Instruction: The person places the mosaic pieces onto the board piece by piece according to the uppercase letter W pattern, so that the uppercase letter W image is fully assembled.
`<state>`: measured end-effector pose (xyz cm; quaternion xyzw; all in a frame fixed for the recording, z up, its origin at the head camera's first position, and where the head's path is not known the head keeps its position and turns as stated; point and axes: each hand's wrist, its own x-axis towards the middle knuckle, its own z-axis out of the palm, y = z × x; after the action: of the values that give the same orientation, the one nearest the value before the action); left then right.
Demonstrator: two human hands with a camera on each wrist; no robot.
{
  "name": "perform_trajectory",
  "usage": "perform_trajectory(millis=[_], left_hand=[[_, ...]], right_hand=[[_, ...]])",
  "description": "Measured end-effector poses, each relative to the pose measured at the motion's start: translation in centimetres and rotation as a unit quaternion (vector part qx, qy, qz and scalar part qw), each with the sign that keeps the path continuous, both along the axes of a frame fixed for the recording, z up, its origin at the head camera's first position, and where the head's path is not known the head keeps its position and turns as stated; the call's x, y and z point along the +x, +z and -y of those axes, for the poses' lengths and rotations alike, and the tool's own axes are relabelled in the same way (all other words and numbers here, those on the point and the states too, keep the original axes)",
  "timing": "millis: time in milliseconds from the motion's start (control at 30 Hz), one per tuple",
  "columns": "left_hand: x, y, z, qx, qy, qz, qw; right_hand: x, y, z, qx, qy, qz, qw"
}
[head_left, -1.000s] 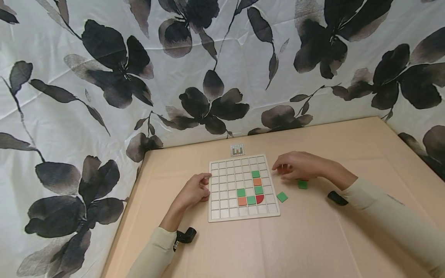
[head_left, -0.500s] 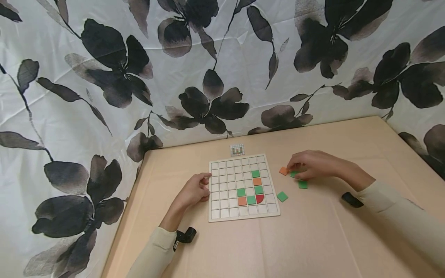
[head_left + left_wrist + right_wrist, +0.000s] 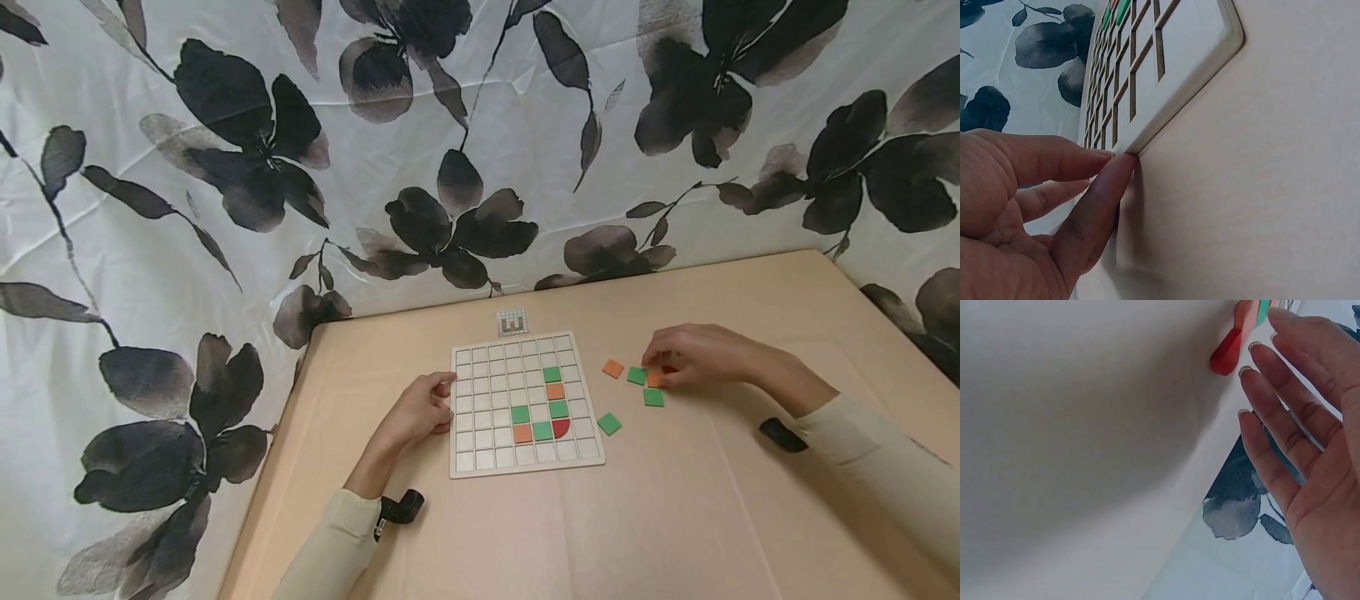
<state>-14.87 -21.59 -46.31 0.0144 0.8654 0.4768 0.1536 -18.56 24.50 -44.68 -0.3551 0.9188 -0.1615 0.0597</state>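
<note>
My left hand (image 3: 417, 412) holds the left edge of a white grid board (image 3: 480, 417); in the left wrist view its thumb and forefinger pinch the rim. Green, orange and red tiles fill several squares, among them a rounded red tile (image 3: 561, 429). To the right of the board, my right hand (image 3: 697, 354) hovers over loose tiles, fingertips at an orange tile (image 3: 655, 378). Part of a red tile (image 3: 1227, 353) shows below the fingers in the right wrist view. Those fingers are loosely extended, and nothing is seen gripped between them.
Loose tiles lie between board and right hand: an orange tile (image 3: 612, 368), a green tile (image 3: 637, 376), another green tile (image 3: 653, 398) and a turned green tile (image 3: 609, 424). A small pattern card (image 3: 512, 322) lies behind the board. Floral cloth (image 3: 450, 225) hangs behind the table (image 3: 637, 517).
My right hand has moved right, away from the board and across the loose tiles, uncovering an orange and a green one. My left hand stays at the board's edge.
</note>
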Motion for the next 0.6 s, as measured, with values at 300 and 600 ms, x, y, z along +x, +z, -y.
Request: perform_trajectory(millis=[300,600], left_hand=[[-0.05,-0.14,0.2,-0.002,-0.004,-0.001,1.0],[-0.1,0.0,0.14,-0.001,-0.003,0.004,1.0]], right_hand=[[0.37,-0.35,-0.16,0.028,0.009,-0.018,0.9994],[0.19,-0.73,0.11,0.042,0.013,-0.063,0.997]])
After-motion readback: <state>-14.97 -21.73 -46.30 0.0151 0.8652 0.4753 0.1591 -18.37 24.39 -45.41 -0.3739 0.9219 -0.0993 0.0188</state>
